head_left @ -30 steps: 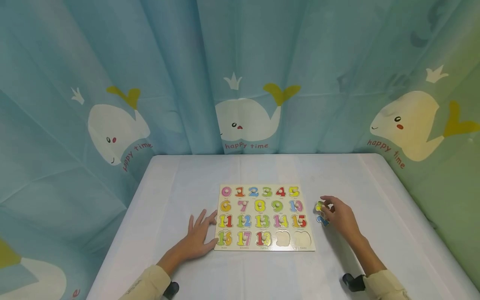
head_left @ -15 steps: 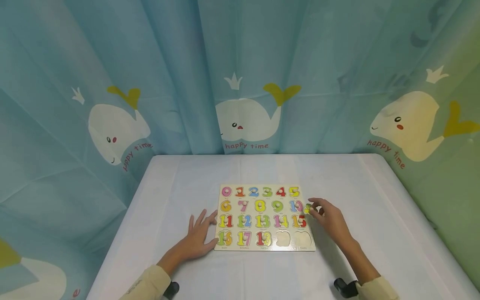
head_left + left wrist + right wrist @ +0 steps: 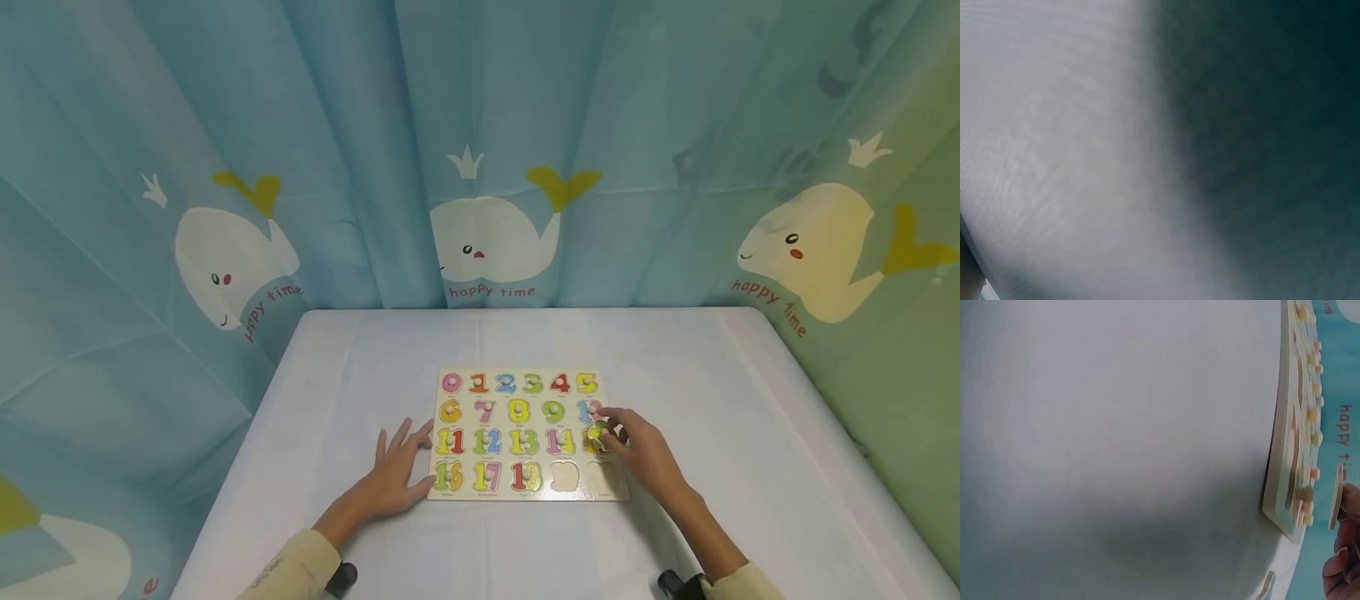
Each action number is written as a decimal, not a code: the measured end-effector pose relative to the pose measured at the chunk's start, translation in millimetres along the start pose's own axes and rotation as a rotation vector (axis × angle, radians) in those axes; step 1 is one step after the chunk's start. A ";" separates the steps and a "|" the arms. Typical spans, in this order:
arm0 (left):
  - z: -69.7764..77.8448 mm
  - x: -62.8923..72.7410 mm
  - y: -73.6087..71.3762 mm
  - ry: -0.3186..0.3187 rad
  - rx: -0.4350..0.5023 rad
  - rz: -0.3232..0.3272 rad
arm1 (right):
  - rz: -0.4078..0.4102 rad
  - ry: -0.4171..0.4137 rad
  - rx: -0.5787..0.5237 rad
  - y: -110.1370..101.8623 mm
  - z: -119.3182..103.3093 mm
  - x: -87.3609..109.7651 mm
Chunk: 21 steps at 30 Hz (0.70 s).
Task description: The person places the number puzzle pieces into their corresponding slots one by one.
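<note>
A wooden number puzzle board (image 3: pixel 543 454) lies flat on the table, its knobbed number pieces in rows. My left hand (image 3: pixel 390 477) rests at its left edge with fingers spread, thumb and index finger touching the board. Over the board's right side, my right hand (image 3: pixel 643 450) pinches a yellow-green number puzzle piece (image 3: pixel 596 432). In the right wrist view that puzzle piece (image 3: pixel 1337 497) is held on edge, raised above the board. Two recesses (image 3: pixel 565 477) show at the right end of the bottom row, the outer one in the hand's shadow.
Another puzzle piece (image 3: pixel 1266 586) with a blue face lies on the white table (image 3: pixel 375 358), beyond the board's corner in the right wrist view; the head view does not show it. A blue curtain (image 3: pixel 360 167) with whales hangs behind. The left wrist view is mostly blurred cloth.
My right hand has carried the yellow-green piece leftward, from the table right of the board to above the board's right side. The left hand has stayed in place.
</note>
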<state>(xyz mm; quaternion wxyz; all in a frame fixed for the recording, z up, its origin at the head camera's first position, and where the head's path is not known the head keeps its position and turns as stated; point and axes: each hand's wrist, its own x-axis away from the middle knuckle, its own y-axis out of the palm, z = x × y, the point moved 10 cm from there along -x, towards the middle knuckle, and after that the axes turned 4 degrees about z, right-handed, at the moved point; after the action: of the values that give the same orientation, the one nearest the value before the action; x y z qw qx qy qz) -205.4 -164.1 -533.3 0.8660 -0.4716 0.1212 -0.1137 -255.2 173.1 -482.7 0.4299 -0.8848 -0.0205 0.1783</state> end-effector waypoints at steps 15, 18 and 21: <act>-2.6 2.4 6.0 -0.013 -0.014 -0.021 | -0.061 0.052 -0.038 19.9 -6.5 15.8; -2.7 0.7 4.3 -0.018 -0.017 -0.024 | -0.065 0.055 -0.031 20.5 -10.4 15.1; -3.2 0.2 4.3 -0.022 -0.014 -0.031 | -0.059 0.049 -0.031 20.8 -13.6 17.1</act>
<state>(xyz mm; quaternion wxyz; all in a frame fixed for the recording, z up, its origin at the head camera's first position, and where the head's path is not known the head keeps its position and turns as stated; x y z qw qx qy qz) -205.8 -164.4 -538.6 0.8621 -0.4807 0.1050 -0.1210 -237.1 152.9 -496.0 0.4215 -0.8945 -0.0387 0.1435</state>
